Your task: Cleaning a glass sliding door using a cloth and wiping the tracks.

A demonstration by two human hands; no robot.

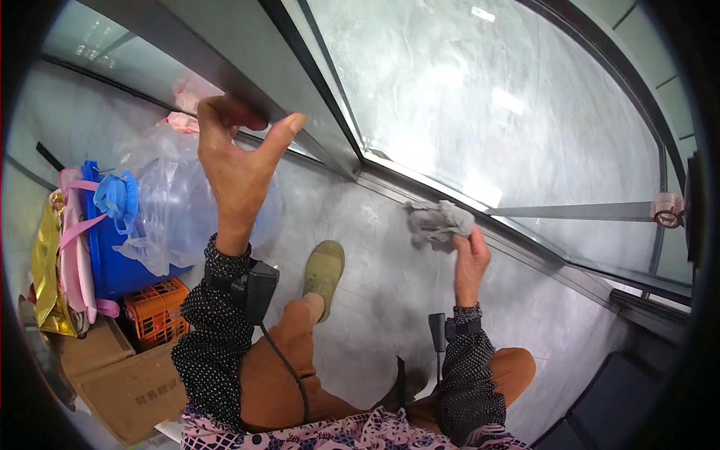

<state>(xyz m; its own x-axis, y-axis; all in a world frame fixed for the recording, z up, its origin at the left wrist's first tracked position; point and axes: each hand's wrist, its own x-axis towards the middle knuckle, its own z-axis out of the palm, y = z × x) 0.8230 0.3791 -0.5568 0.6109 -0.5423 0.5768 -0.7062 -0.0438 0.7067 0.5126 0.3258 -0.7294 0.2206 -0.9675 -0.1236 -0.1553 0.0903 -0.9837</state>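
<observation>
With fingers on one side and thumb on the other, my left hand (239, 163) grips the edge of a grey metal door frame (225, 64). In my right hand (471, 261) is a crumpled grey cloth (439, 222), pinched at its right end. The cloth hangs close to the metal sill track (523, 256) at the foot of the glass; whether it touches the track I cannot tell. Beyond the track lies a large glass panel (450, 84) with bright reflections.
At left stand a clear plastic water jug (180, 197) in plastic wrap, a blue tub (115, 264), a pink bag (76, 247), an orange plastic crate (157, 312) and a cardboard box (135, 388). A dark padded seat (602, 402) is at lower right. Grey floor (371, 292) lies below me.
</observation>
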